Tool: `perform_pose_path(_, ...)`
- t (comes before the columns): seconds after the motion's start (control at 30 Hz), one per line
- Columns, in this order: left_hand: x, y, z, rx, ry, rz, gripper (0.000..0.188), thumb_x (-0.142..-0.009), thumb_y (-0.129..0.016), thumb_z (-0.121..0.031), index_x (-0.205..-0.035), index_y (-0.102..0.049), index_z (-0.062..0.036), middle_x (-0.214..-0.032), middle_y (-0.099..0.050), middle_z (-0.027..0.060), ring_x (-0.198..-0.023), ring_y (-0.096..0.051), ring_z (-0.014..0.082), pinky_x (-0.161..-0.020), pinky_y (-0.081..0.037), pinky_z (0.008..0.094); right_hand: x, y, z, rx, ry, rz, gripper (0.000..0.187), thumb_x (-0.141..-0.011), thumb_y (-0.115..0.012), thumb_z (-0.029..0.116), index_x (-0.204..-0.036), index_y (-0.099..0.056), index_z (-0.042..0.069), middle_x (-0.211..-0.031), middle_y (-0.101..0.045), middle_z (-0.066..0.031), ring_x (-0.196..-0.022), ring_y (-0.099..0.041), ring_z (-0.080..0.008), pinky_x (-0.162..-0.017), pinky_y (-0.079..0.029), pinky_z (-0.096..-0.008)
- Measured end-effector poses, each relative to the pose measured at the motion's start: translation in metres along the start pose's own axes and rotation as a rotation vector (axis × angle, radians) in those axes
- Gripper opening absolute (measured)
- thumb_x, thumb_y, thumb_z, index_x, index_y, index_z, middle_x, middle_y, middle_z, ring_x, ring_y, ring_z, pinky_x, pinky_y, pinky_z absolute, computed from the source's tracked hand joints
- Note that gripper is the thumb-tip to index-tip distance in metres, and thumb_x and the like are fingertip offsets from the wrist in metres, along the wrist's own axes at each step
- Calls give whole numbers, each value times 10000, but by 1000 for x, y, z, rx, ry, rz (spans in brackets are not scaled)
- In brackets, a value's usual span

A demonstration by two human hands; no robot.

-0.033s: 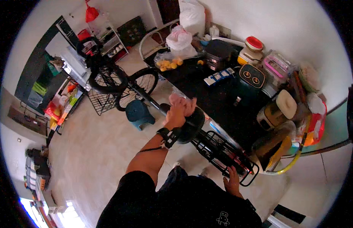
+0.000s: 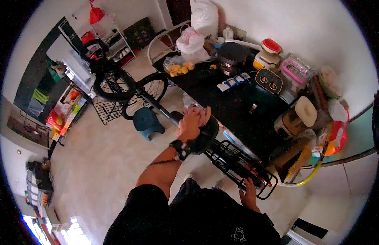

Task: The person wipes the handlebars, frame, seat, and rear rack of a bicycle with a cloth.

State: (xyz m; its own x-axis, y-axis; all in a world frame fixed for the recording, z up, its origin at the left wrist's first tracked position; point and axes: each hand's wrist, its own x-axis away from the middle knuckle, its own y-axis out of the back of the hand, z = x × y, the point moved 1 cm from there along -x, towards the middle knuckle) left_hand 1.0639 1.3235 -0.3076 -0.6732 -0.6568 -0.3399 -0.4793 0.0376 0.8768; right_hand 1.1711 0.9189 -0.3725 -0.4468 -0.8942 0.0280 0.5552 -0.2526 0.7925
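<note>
A black bicycle (image 2: 157,107) stands in front of me, its handlebars turned to the far left and its rear end close on my right. My left hand (image 2: 192,122), with a dark band on its wrist, is closed at the front of the black saddle (image 2: 205,136), fingers curled over the nose. Part of the grip is hidden behind the hand itself. At the rear rack (image 2: 230,158), my right hand (image 2: 250,195) lies against the near side with fingers stretched out. A wire basket (image 2: 104,110) hangs by the front wheel.
A blue-green stool (image 2: 148,122) stands on the tiled floor beside the bicycle. Along the right runs a black table (image 2: 234,108) carrying an air fryer (image 2: 266,87), a dark cooker (image 2: 231,59), bagged yellow fruit (image 2: 181,68) and several containers. A cardboard box (image 2: 293,161) sits near the rack.
The whole view has shifted slightly. My left hand's fingers look a little more curled at the saddle nose. The right hand stays at the rack.
</note>
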Motion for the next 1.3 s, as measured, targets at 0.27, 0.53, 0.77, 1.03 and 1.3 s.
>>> perform_pose_path(0.27,30,46,-25,441,101,413,416,-653,-583,-122,-1067,-577,-87,-928,-592,60,-957,-532,245,-781,-436,337,-12,-5,4,11,-86,-43,610,-724,-597,35,-1282,-351,60,-1274,-391,-208,-1148,-399,-367,-897,-361,-461)
perform_pose_path(0.53,99,149,151,1079,1225,-651,266,-784,-526,-160,-974,-572,19,-822,-623,111,-730,-603,238,-657,-500,310,-7,-41,-34,179,-100,-114,692,-687,-657,110,-1299,-336,86,-1246,-406,-226,-1148,-379,-395,-922,-333,-483)
perform_pose_path(0.77,45,292,237,591,573,-1013,395,-811,-520,-276,-1097,-521,-3,-999,-578,124,-904,-550,212,-768,-440,297,-16,-32,-28,193,-154,-39,676,-695,-645,139,-1302,-348,126,-1214,-426,-228,-1121,-397,-399,-914,-337,-492)
perform_pose_path(1.03,-30,286,306,-527,64,-459,384,-800,-513,-229,-1163,-484,-105,-1043,-529,186,-1013,-481,360,-826,-407,417,-23,-31,-4,411,-156,-86,447,-764,-608,161,-1194,-495,113,-1204,-424,-223,-1039,-463,-375,-791,-429,-478)
perform_pose_path(1.3,-11,215,136,-595,273,-91,335,-809,-465,-203,-1119,-513,-87,-1194,-427,167,-1169,-328,363,-955,-252,495,-16,-48,-42,207,-5,-237,428,-646,-654,57,-1050,-572,172,-938,-470,-175,-838,-473,-328,-665,-384,-459)
